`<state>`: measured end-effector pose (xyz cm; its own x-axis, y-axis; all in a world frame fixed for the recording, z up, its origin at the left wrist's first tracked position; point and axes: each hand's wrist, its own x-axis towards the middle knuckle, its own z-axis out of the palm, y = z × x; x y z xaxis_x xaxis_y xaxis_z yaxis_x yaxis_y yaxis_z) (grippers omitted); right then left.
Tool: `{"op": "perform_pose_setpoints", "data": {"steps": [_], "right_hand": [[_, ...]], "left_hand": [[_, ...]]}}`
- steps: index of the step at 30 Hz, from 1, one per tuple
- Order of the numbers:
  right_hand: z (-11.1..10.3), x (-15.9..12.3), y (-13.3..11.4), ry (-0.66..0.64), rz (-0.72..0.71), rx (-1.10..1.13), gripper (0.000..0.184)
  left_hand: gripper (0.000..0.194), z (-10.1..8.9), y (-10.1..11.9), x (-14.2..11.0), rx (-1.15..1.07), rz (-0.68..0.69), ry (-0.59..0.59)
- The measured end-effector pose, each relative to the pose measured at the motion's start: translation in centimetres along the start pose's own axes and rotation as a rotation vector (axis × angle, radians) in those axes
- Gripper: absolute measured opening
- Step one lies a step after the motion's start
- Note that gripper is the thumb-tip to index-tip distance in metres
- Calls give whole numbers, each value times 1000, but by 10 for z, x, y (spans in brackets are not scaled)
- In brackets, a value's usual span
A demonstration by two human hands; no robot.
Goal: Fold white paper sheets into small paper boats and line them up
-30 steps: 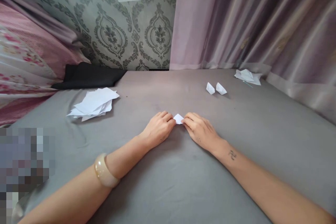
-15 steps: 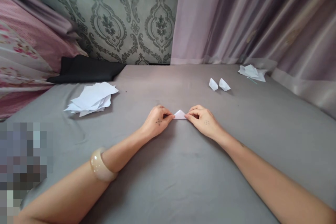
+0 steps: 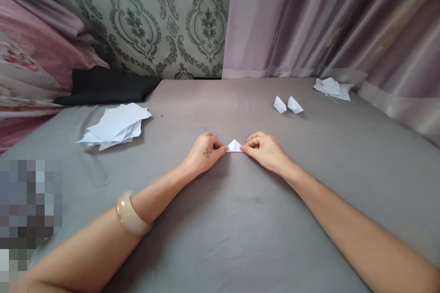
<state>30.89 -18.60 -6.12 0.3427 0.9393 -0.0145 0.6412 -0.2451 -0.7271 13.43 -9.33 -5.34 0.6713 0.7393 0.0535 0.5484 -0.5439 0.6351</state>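
Folded white paper (image 3: 234, 147) sat centrally at the grey cloth (image 3: 220, 238), resting or lifted unclear; peak aimed up/away from the person, long axis left-right. Left hand (image 3: 205, 152) pinched its left end, right hand (image 3: 267, 151) its right.

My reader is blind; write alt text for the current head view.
A person's left hand and right hand pinch opposite ends of a small folded white paper. Two folded paper shapes sit beyond, to the right; a pile of white sheets lies left on the gray cloth.
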Motion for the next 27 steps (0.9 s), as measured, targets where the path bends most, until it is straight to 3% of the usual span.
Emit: {"op": "perform_pose_setpoints", "data": {"steps": [9,12,17,20,23,27], "right_hand": [[2,3,2,-21,20,-10,26],[0,3,3,-12,40,-48,25],[-6,1,2,-8,41,-80,17],[-2,-7,-2,53,-96,-84,10],[7,-21,-10,77,-407,-195,34],[17,-37,-19,23,-490,-429,41]], "left_hand": [[16,3,-5,4,15,-7,-21],[11,7,-11,4,-8,99,16],[26,10,-10,0,36,362,-53],[32,7,-4,-3,175,422,-81],[35,5,0,-5,316,495,-96],[34,2,1,-9,424,558,-116]]}}
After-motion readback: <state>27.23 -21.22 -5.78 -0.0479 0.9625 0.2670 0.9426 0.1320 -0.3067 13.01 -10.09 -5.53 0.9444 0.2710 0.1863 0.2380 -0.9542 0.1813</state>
